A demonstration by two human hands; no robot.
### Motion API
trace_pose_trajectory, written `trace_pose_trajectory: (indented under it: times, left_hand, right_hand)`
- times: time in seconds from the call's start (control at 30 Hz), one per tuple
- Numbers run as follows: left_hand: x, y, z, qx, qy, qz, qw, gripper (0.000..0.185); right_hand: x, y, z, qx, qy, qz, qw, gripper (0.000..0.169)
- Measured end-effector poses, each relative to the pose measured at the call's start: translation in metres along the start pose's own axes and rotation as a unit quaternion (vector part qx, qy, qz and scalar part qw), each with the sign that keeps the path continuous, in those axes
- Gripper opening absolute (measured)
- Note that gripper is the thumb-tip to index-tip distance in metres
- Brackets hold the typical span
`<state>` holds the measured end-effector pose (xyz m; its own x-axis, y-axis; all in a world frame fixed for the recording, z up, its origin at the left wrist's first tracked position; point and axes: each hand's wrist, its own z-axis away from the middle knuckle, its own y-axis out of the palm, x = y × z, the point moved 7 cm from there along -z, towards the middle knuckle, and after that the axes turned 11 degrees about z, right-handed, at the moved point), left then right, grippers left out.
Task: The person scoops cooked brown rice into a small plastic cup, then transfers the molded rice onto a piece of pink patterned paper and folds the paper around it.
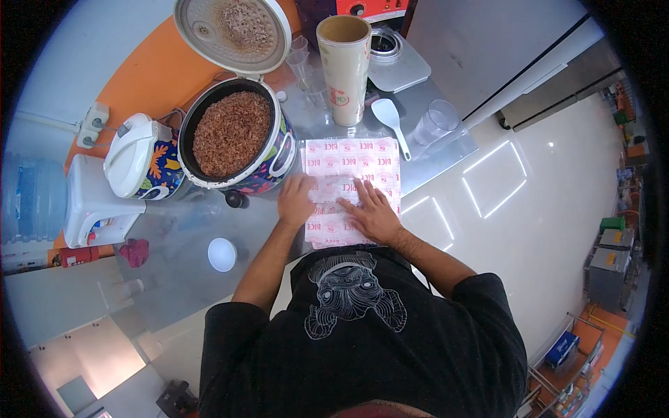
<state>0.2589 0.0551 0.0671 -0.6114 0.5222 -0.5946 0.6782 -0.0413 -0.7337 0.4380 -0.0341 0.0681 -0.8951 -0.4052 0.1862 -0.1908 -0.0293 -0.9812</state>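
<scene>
A stack of pink-and-white printed wrapping paper sheets [353, 149] lies flat before me at the counter's edge. On it, between my hands, is a pale, slightly shiny patch [332, 188]; whether it is a folded paper packet or clear film I cannot tell. My left hand [297, 201] touches the left side of this patch, its fingertips partly hidden. With fingers spread, my right hand [375, 213] rests palm down on the paper at the right. Left of the paper, an open rice cooker [274, 167] holds cooked reddish-brown rice [232, 133].
A tall printed paper cylinder [347, 86] stands behind the paper, near a white rice paddle [389, 117] and a clear plastic cup [435, 123]. The cooker's raised lid [235, 34] leans back. Leftward are a second, closed cooker [143, 157] and a white bowl [222, 255].
</scene>
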Motion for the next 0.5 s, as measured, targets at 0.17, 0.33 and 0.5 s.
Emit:
trace_pose_trajectory:
  times: [0.17, 0.33, 0.5]
  left_hand:
    - [0.032, 0.012, -0.001, 0.03, -0.074, 0.051, 0.995, 0.03]
    - [0.053, 0.021, 0.003, -0.037, -0.274, 0.151, 0.949, 0.035]
    - [0.008, -0.013, -0.006, 0.024, -0.214, 0.095, 0.972, 0.049]
  right_hand:
    - [-0.001, 0.002, 0.0, -0.003, 0.004, -0.011, 1.0, 0.059]
    - [-0.001, 0.001, -0.001, -0.001, 0.004, -0.018, 1.0, 0.058]
    - [-0.004, 0.005, 0.002, -0.004, 0.002, -0.009, 1.0, 0.058]
